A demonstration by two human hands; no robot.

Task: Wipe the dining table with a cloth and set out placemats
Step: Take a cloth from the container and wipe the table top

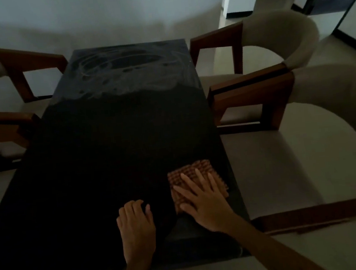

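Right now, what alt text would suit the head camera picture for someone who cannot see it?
A person's right hand presses a checked cloth flat on a dark dining table near its right edge, while the left hand rests beside it with fingers curled. Wooden armchairs stand on both sides, and no placemats show.

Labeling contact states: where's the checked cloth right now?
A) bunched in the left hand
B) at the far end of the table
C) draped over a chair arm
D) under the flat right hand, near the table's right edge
D: the right hand lies flat, fingers spread, on the checked cloth by the right edge of the table.
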